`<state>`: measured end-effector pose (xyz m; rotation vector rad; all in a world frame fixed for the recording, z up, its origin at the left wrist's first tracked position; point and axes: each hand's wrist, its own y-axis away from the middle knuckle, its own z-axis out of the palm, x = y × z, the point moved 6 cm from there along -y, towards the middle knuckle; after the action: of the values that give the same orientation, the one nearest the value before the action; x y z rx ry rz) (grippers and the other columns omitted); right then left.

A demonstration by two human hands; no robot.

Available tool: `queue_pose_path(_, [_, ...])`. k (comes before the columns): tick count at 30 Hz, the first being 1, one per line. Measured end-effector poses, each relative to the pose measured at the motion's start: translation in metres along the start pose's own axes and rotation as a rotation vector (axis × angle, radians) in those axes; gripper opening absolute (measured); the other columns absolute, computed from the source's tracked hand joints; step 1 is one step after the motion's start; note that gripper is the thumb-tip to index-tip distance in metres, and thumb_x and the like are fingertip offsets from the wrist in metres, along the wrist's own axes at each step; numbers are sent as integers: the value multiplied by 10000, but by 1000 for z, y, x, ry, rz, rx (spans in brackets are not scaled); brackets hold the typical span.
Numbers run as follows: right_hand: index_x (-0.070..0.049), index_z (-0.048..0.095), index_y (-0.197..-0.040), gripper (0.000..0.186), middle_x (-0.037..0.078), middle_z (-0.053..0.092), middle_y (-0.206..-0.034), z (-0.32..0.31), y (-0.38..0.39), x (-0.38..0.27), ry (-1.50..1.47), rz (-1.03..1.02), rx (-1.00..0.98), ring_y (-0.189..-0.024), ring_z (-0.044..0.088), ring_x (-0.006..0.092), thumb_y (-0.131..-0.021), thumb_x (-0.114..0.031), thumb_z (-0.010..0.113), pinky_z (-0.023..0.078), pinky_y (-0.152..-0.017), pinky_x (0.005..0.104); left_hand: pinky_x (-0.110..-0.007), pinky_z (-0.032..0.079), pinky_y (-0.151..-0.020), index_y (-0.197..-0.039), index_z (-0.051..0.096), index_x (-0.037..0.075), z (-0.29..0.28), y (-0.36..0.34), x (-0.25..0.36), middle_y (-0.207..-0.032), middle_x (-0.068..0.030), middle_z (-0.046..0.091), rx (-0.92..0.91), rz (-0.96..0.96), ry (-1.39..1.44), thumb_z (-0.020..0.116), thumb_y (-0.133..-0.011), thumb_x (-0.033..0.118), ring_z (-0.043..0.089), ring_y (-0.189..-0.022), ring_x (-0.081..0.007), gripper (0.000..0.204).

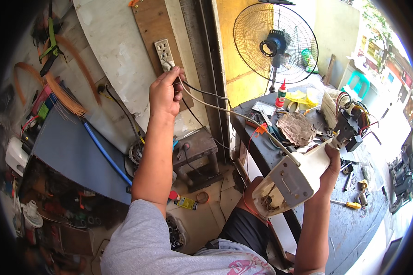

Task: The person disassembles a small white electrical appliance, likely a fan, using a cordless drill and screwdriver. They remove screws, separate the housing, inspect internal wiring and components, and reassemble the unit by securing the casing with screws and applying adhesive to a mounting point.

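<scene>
My left hand [166,94] is raised to a wall outlet [162,49], its fingers pinched around the plug end of a pale power cord. The plug itself is partly hidden by the fingers. From there the cord [211,106] runs right, past an orange clip [261,129], to a white plastic appliance housing [284,182]. Wrapped around that housing's right side, my right hand [331,167] holds it tilted above the table's near edge. The housing's lower end has an opening with wires inside. A black motor [347,124] with several coloured wires is at its upper end; whether they are joined I cannot tell.
On the grey worktable [353,238] lie a glue bottle [281,94], a crumpled brown cloth [296,128] and a yellow-handled screwdriver [352,205]. A caged fan [276,43] stands behind. Left are a small metal stool [195,149], a blue-grey panel [78,151] and cluttered parts.
</scene>
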<state>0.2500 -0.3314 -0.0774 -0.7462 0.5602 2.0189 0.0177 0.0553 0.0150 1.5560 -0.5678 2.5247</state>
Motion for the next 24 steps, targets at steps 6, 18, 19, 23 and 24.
queue_pose_path(6, [-69, 606, -1151, 316, 89, 685, -949, -4, -5, 1, -34, 9, 19, -826, 726, 223, -943, -284, 705, 628, -787, 377, -210, 340, -445, -1069, 765, 43, 8, -6, 0, -890, -12, 710, 2, 13, 27, 730, -1053, 204, 518, -606, -48, 166])
queue_pose_path(18, [-71, 610, -1204, 343, 88, 686, -1008, 8, -10, 3, -17, 30, -14, -905, 723, 235, -954, -295, 683, 616, -857, 397, -208, 343, -444, -1065, 762, 56, 9, -13, 7, -884, 0, 683, 7, 3, 60, 726, -1052, 193, 495, -611, -44, 142])
queue_pose_path(19, [-71, 610, -1202, 341, 87, 686, -1009, 9, -10, 4, -20, 30, -20, -904, 723, 235, -955, -295, 681, 616, -856, 397, -207, 340, -444, -1063, 761, 55, 8, -13, 7, -881, 0, 680, 3, -7, 65, 726, -1050, 191, 492, -610, -43, 141])
queue_pose_path(23, [-71, 612, -1201, 346, 88, 691, -1019, 8, -10, 4, -33, 46, -26, -910, 722, 232, -951, -298, 687, 615, -858, 396, -204, 324, -443, -1047, 755, 51, 8, -11, 6, -870, 2, 670, 3, -35, 94, 727, -1044, 190, 479, -603, -37, 142])
queue_pose_path(24, [-71, 613, -1200, 348, 88, 692, -1022, 8, -10, 4, -37, 45, -20, -911, 722, 231, -949, -300, 689, 615, -859, 396, -204, 319, -443, -1042, 753, 51, 8, -11, 7, -867, 3, 667, 4, -33, 107, 727, -1042, 192, 476, -600, -35, 143])
